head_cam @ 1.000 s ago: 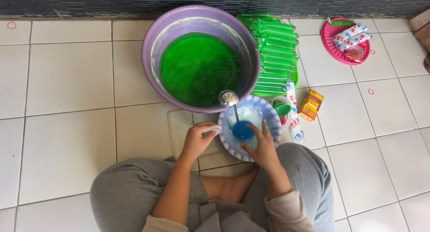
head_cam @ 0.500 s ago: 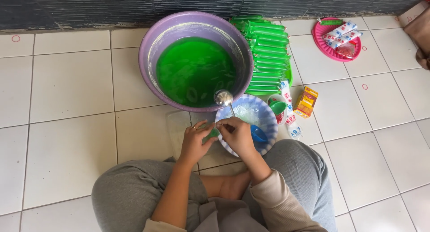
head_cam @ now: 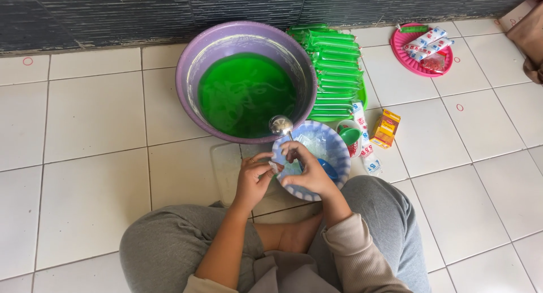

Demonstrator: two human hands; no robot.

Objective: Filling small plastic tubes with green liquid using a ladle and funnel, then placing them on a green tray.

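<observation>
Left hand: the left hand is curled, fingers drawn in toward the thumb, pinching the edge of a small clear plastic bag at the near rim of the bowl
Right hand: the right hand is bent over the same bag, fingers close together and pinching it from the other side; the two hands meet at the bag, fingertips almost touching
Bag: small, transparent, held between both hands just above the left rim of the blue patterned bowl; what it holds is too small to tell
Bowl: sits on the tiled floor in front of the crossed legs, with clear plastic and a blue scoop inside
Ladle: a metal ladle rests with its round head at the far rim of the bowl, just beside the basin
Basin: large purple basin of green liquid, touching the bowl's far side
Filled packs: a stack of long green packs lies right of the basin
Cup: a small cup with a green funnel stands just right of the bowl
Pink tray: a pink tray of sachets sits well apart, far right
</observation>
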